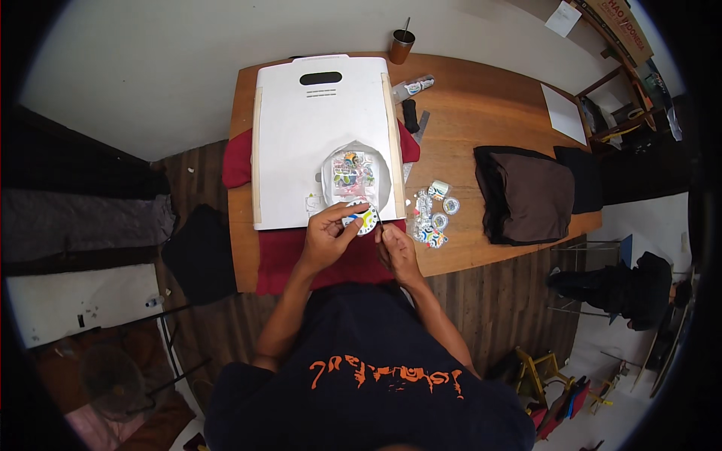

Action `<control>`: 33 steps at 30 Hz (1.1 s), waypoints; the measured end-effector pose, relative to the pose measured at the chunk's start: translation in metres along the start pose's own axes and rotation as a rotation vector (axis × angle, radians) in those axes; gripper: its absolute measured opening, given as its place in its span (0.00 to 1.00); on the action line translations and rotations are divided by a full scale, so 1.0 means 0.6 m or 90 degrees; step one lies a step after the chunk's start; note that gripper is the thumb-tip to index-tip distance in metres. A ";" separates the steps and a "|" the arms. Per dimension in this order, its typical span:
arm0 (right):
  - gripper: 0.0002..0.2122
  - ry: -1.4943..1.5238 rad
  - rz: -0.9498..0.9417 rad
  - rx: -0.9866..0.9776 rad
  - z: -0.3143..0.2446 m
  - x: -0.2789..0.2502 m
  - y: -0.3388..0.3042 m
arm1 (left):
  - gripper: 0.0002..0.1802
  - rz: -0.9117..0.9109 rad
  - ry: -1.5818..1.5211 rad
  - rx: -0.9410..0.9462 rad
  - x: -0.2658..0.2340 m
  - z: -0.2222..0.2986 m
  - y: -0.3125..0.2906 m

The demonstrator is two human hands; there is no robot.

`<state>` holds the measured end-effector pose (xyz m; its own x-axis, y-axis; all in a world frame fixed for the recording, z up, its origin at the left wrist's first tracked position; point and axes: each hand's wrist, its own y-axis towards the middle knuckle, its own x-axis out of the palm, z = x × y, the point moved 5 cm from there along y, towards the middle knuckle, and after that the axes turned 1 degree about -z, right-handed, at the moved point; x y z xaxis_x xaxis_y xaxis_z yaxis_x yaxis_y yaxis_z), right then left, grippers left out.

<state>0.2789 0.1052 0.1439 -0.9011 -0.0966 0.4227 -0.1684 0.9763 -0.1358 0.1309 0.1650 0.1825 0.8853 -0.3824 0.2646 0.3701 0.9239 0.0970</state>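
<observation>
One patterned disc [367, 222] is pinched by left fingers [344, 211], one thin dark tool [380, 222] by right fingers [389, 237].

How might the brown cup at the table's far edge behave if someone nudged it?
The brown cup could tip fairly easily, as it looks taller than wide. Toppled, it would probably roll, since its sides look round. The thin rod may shift, as it pokes above the rim.

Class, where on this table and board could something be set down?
Free: the wooden table between metal ruler and white sheet, beyond folded garments; the white board between handle slot and patterned packet. Crowded: around left hand, right hand and patterned pieces.
</observation>
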 end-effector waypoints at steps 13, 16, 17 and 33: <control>0.13 0.015 -0.006 0.012 0.002 0.000 0.000 | 0.16 0.000 0.004 -0.003 -0.002 -0.001 0.000; 0.13 0.004 -0.010 -0.005 0.001 0.001 0.001 | 0.17 0.005 0.019 -0.016 -0.003 -0.006 -0.002; 0.13 0.004 -0.010 -0.005 -0.002 0.002 0.001 | 0.17 0.004 0.019 -0.016 -0.002 -0.006 -0.002; 0.13 -0.003 -0.006 -0.017 -0.016 0.005 0.000 | 0.17 -0.019 0.006 -0.007 0.002 -0.007 0.002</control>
<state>0.2800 0.1067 0.1539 -0.9017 -0.1069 0.4190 -0.1665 0.9801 -0.1084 0.1337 0.1654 0.1788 0.8765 -0.4097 0.2529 0.3990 0.9121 0.0947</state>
